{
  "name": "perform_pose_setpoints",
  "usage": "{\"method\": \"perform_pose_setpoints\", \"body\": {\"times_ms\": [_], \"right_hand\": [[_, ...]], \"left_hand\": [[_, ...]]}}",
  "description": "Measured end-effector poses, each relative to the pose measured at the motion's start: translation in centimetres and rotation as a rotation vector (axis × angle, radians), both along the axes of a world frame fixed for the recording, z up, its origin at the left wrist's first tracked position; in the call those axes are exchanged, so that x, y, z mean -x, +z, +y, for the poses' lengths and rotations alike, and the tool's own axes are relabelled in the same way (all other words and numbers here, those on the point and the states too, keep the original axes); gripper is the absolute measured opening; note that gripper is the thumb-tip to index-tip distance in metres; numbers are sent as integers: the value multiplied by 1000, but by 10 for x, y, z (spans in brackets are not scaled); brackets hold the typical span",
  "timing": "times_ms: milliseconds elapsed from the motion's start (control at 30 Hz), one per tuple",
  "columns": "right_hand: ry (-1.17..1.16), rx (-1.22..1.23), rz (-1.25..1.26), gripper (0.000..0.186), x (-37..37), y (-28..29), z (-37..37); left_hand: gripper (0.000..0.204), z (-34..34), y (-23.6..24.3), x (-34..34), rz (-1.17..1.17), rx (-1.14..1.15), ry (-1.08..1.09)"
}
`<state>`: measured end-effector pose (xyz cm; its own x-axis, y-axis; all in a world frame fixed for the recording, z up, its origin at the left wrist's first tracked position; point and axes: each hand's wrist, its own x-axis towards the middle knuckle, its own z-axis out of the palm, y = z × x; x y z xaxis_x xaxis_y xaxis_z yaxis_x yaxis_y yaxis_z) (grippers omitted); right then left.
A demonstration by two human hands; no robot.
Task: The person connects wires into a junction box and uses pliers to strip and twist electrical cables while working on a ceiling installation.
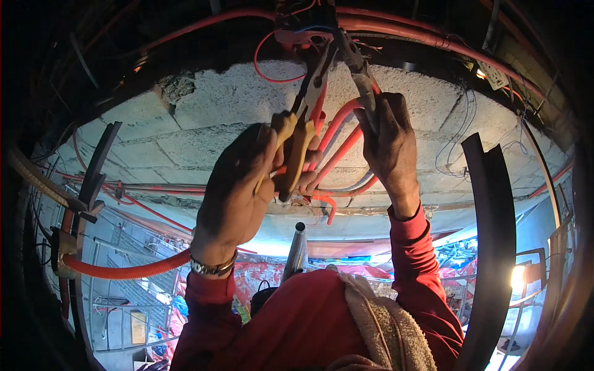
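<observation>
Both my arms reach up to an electrical box (291, 34) with loose wires at the top of the view. My left hand (232, 185) is closed around the yellow handles of a pair of pliers (298, 154). The pliers' metal jaws point up to the box's lower edge. Gripped in my right hand (393, 145) is a long, worn grey tool (357, 68), whose upper end meets the box beside the jaws. Its exact kind is unclear. A thin red wire (257, 59) loops out left of the pliers.
Orange conduits (346, 127) curve below the box along a pale block wall (204, 105). Dark metal channels stand at the left (96, 170) and right (492, 235). A corrugated orange conduit (133, 268) runs near my left wrist. A lit work lamp (518, 281) shines at lower right.
</observation>
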<state>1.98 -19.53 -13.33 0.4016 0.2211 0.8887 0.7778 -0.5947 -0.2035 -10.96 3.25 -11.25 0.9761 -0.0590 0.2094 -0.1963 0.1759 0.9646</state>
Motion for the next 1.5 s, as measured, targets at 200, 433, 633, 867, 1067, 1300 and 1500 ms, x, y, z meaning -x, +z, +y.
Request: {"method": "perform_pose_setpoints", "body": {"times_ms": [200, 433, 633, 867, 1067, 1300, 1500], "right_hand": [[-2, 15, -12, 42, -2, 0, -8], [-23, 66, -51, 37, 1, 1, -6], [-32, -9, 58, 34, 2, -8, -6], [-33, 6, 60, 36, -1, -12, -7], [-135, 52, -50, 35, -1, -10, -2], [-288, 31, -202, 50, -23, 3, 15], [-273, 113, -336, 52, -56, 23, 18]], "left_hand": [[50, -8, 11, -28, -93, 237, -113], [48, -8, 15, -49, -156, 211, -86], [45, -13, 22, -56, -142, 256, -92], [35, -10, 25, -66, -135, 230, -90], [50, -1, 22, -67, -185, 108, -63], [38, -9, 36, -62, -108, 239, -104], [42, 2, 27, -67, -127, 315, -252]]}}
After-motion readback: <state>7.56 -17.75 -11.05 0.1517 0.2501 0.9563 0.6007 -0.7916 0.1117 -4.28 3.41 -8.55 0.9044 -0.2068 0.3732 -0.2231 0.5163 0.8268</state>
